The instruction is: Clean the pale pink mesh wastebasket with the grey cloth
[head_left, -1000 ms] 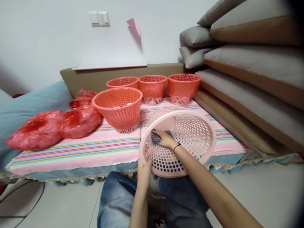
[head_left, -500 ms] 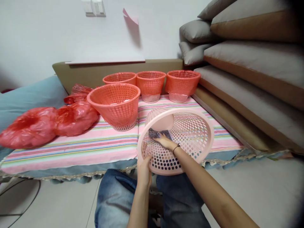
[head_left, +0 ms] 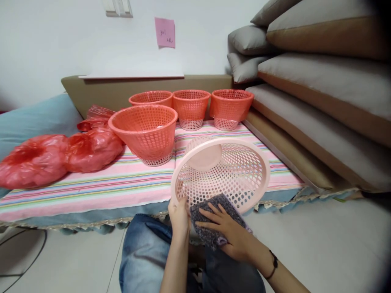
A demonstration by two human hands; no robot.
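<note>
A pale pink plastic basket (head_left: 220, 142) lies tilted on its side at the front edge of the striped cover, its mouth turned towards me. My left hand (head_left: 179, 217) grips the near left part of its rim, fingers curled around the edge. Over the lower rim lies a dark grey fuzzy cleaning cloth (head_left: 201, 215). My right hand (head_left: 226, 230) holds this cloth against the basket, with its fingers spread over the top; the thumb is hidden. The lowest part of the rim is covered by the cloth.
Several orange-red baskets (head_left: 143, 134) stand upright on the striped pink cover (head_left: 128, 191). Red plastic bags (head_left: 33, 160) lie at the left. Large grey-brown cushions (head_left: 324, 77) are stacked at the right. A pink note (head_left: 165, 32) hangs on the wall.
My right hand has drawn back from inside the pale pink basket to its near rim, bringing the cloth along. My left hand keeps its grip. The wall note, lifted before, now hangs flat.
</note>
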